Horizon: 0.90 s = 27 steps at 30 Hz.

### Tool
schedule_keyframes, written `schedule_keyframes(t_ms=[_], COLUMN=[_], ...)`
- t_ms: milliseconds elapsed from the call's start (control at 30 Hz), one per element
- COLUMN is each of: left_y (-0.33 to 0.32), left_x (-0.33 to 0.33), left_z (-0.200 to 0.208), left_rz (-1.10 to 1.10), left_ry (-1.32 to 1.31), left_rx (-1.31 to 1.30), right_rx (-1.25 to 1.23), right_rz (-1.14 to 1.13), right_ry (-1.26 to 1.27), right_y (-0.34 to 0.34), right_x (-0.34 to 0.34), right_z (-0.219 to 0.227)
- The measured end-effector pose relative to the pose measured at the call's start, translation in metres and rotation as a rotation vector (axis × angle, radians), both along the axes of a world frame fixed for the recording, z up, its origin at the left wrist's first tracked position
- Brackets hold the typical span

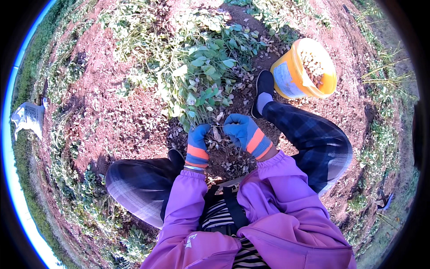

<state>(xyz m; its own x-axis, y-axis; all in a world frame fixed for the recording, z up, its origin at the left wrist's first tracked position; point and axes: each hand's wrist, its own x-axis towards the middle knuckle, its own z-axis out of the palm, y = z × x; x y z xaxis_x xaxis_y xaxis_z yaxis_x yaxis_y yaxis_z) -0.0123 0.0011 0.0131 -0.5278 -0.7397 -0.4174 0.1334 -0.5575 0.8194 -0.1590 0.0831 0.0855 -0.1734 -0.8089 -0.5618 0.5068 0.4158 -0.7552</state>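
Note:
My left hand (197, 140), in a blue glove with an orange-striped cuff, is closed at the root end of a leafy peanut plant (201, 114). The stems and green leaves spread away in front of it. Just to the right, my right hand (242, 131), gloved alike, has its fingers curled toward the left hand; what they hold is hidden. Pale roots and pods (217, 134) show in the gap between the hands. A yellow bucket (283, 80) partly filled with peanuts (311, 65) stands beyond my right foot, tilted in view.
A heap of pulled plants (188, 49) lies ahead on reddish soil (121, 116). My bent legs (309, 139) frame the work spot, with dry leaves and debris (235, 163) between them. A white sack (29, 117) lies far left. Green weeds grow along the right side.

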Motion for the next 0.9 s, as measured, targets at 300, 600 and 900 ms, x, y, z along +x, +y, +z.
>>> schedule_keyframes(t_ms=[300, 600, 900], left_y=[-0.003, -0.002, -0.003], left_x=[0.004, -0.003, -0.007], left_z=[-0.007, -0.007, 0.006], left_rz=[0.029, 0.000, 0.103], left_ry=[0.144, 0.098, 0.068], left_rx=[0.171, 0.113, 0.049], right_rx=[-0.182, -0.337, -0.304], right_rz=[-0.193, 0.064, -0.024], right_ry=[-0.083, 1.107, 1.268], right_y=[0.002, -0.014, -0.012], right_x=[-0.019, 0.002, 0.005], right_z=[0.003, -0.018, -0.020])
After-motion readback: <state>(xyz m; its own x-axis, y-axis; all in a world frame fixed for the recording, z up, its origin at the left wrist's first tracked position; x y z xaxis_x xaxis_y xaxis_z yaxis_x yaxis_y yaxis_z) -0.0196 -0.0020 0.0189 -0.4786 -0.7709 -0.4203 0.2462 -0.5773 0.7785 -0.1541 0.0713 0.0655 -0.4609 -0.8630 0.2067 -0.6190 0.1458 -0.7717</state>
